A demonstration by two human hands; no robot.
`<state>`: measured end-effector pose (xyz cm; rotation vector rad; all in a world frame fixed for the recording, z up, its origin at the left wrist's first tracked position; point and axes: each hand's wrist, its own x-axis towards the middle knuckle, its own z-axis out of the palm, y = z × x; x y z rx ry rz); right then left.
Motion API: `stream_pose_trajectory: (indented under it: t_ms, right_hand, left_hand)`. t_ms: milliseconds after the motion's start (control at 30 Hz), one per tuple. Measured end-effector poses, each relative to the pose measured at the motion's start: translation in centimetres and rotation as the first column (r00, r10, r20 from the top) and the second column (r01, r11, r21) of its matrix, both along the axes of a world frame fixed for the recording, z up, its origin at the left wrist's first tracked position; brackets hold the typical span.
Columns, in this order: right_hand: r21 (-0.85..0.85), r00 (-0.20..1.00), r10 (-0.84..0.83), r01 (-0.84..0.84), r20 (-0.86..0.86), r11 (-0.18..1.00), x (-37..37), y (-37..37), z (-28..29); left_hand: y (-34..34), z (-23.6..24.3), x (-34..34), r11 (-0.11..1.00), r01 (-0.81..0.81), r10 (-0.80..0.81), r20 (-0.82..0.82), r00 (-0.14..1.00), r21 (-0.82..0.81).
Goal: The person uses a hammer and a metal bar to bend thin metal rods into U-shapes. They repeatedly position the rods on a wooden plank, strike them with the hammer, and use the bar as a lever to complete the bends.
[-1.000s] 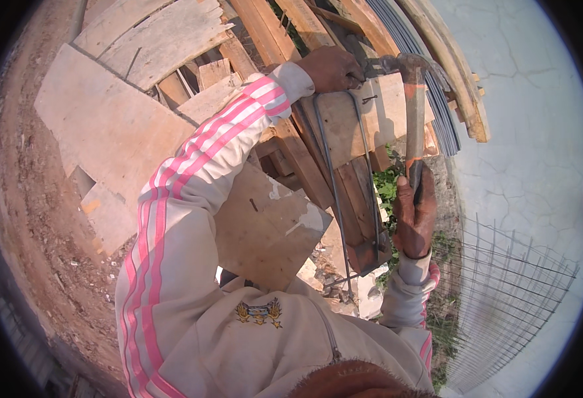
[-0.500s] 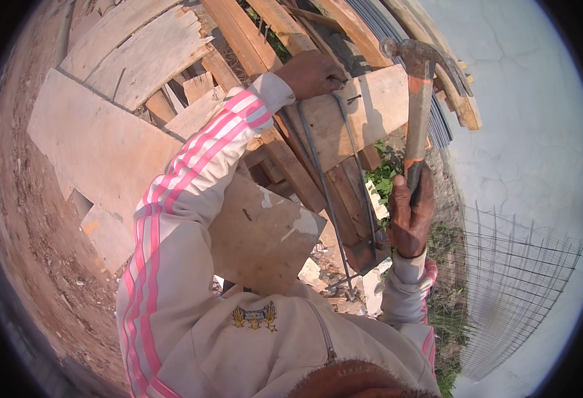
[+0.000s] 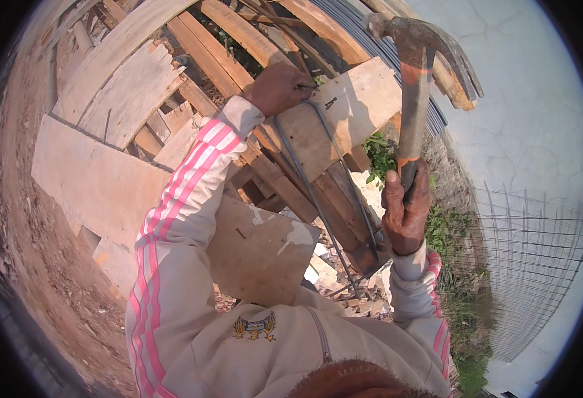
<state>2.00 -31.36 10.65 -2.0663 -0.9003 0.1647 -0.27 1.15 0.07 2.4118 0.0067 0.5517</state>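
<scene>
My right hand (image 3: 407, 209) is wrapped round the handle of a claw hammer (image 3: 415, 99). The hammer is upright in the picture, its head raised at the upper right and its claw pointing right. My left hand (image 3: 281, 89) is closed at the left end of a pale wooden board (image 3: 377, 89), and what its fingers hold is hidden. A dark nail (image 3: 331, 103) sticks out of this board just right of those fingers. Right below my left hand, a bent steel rod (image 3: 320, 211) forms a long narrow loop, lying over the board and running down towards me.
Stacked timber beams (image 3: 238, 36) lie beyond my left hand. Plywood sheets (image 3: 99, 162) spread to the left, and a smaller piece (image 3: 261, 249) is close to my body. Wire mesh (image 3: 537, 259) leans on a pale wall (image 3: 530, 119) at right. Green weeds (image 3: 460, 265) grow along its foot.
My right hand still grips the hammer, whose head now appears slightly higher and larger. My left hand stays closed by the nail. The whole scene has shifted a little in the picture.
</scene>
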Motion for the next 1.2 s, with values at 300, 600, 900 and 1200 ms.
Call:
stream_pose_trajectory:
  t_ms: [300,600,900,1200]
  right_hand:
    - [-0.121,0.99,0.014,-0.032,-0.142,0.992,-0.1,0.0,3.1]
    - [-0.263,0.98,0.135,-0.169,-0.143,0.95,1.4,0.0,1.0]
    - [-0.171,0.971,0.107,-0.144,-0.213,0.975,2.2,0.1,-1.2]
    - [-0.042,0.992,0.101,-0.104,-0.072,0.994,0.0,0.8,0.0]
  left_hand:
    - [0.0,0.5,-0.5,0.999,0.01,-0.011,-0.039,0.999,-0.046]
    - [0.0,0.9,-0.2,0.999,0.005,-0.006,-0.022,1.0,-0.053]
    - [0.1,0.5,-0.2,0.999,0.017,-0.017,-0.013,1.0,-0.048]
    - [0.4,0.3,-0.5,0.999,0.018,-0.022,-0.089,0.996,-0.039]
